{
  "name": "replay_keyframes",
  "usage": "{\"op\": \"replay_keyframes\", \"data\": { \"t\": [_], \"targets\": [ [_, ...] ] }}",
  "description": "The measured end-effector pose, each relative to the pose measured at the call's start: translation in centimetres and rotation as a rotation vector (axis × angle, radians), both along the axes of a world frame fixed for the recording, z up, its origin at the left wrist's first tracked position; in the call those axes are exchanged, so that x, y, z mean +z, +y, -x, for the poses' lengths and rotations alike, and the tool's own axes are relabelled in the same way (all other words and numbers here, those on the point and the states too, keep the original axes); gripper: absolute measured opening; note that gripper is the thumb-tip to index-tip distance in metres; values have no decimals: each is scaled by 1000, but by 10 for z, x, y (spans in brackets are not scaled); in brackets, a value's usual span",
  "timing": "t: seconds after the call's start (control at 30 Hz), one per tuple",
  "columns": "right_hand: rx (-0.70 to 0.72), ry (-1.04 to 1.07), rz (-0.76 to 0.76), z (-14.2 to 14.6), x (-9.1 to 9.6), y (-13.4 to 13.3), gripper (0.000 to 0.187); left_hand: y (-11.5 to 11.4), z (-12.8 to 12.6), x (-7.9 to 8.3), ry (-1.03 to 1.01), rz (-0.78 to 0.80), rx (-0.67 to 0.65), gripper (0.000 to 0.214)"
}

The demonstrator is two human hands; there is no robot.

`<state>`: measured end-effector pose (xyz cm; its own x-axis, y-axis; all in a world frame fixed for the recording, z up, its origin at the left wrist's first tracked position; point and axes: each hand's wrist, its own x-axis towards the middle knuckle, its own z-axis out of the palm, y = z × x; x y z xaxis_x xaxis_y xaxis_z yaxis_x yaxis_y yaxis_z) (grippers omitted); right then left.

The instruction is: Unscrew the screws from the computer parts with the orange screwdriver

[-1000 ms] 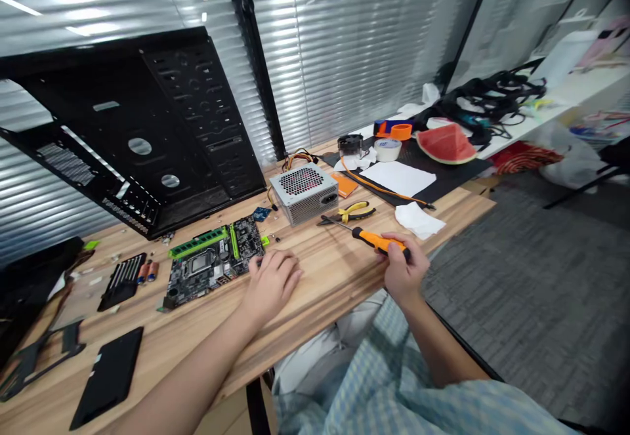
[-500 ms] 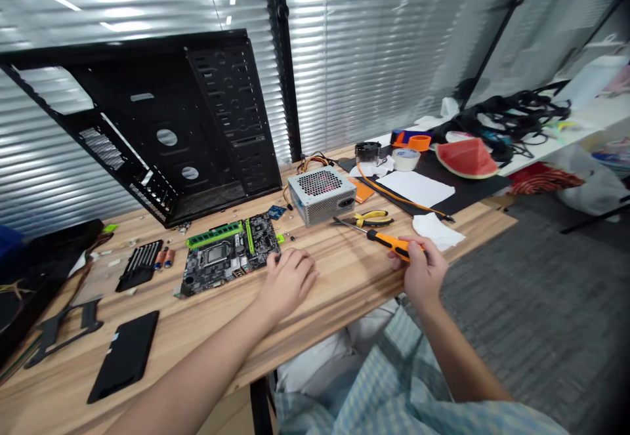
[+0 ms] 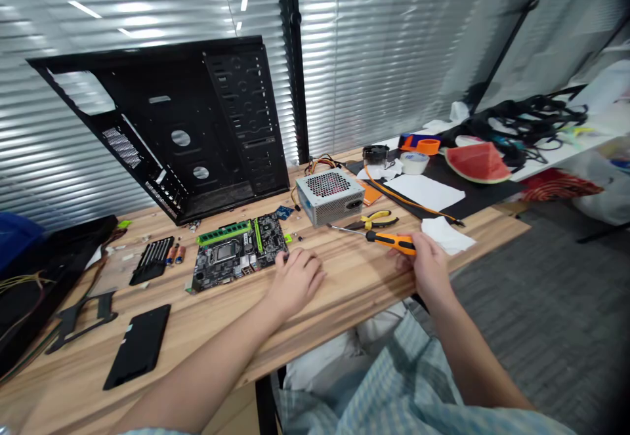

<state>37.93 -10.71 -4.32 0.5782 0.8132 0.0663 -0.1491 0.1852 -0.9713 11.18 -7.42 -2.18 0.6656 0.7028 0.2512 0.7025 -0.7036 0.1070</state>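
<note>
My right hand [image 3: 427,261] is wrapped round the orange and black handle of a screwdriver [image 3: 394,241]. Its thin shaft points left over the wooden table, its tip just in front of the silver power supply [image 3: 331,197]. Behind the screwdriver lie yellow-handled pliers [image 3: 378,218]. My left hand [image 3: 298,277] rests on the tabletop with fingers loosely stretched, holding nothing. Its thumb side is close to the right corner of a motherboard [image 3: 233,254]; whether they touch I cannot tell. A green memory stick [image 3: 224,232] sits along the board's far edge.
A black computer case [image 3: 191,133] stands against the blinds. Left are a bit set [image 3: 151,260], two small batteries [image 3: 176,254] and a flat black panel [image 3: 138,346]. Rightward are white paper [image 3: 426,191], a tape roll [image 3: 414,163], a fan [image 3: 375,155] and a watermelon wedge [image 3: 478,163].
The view has turned slightly left, so things appear further right. The screwdriver has shifted a little left relative to the power supply and lies flatter. My left hand stays by the motherboard.
</note>
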Motion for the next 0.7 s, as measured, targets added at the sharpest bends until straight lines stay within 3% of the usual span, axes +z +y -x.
{"op": "replay_keyframes", "data": {
  "t": [0.27, 0.53, 0.7],
  "targets": [
    [-62, 101, 5, -8, 4, -2, 30, 0, 1, 0, 3, 13, 0, 25],
    [54, 172, 131, -23, 10, 2, 24, 0, 1, 3, 1, 28, -2, 26],
    [196, 199, 199, -33, 13, 1, 19, -1, 0, 4, -7, 34, -5, 24]
  ]
}}
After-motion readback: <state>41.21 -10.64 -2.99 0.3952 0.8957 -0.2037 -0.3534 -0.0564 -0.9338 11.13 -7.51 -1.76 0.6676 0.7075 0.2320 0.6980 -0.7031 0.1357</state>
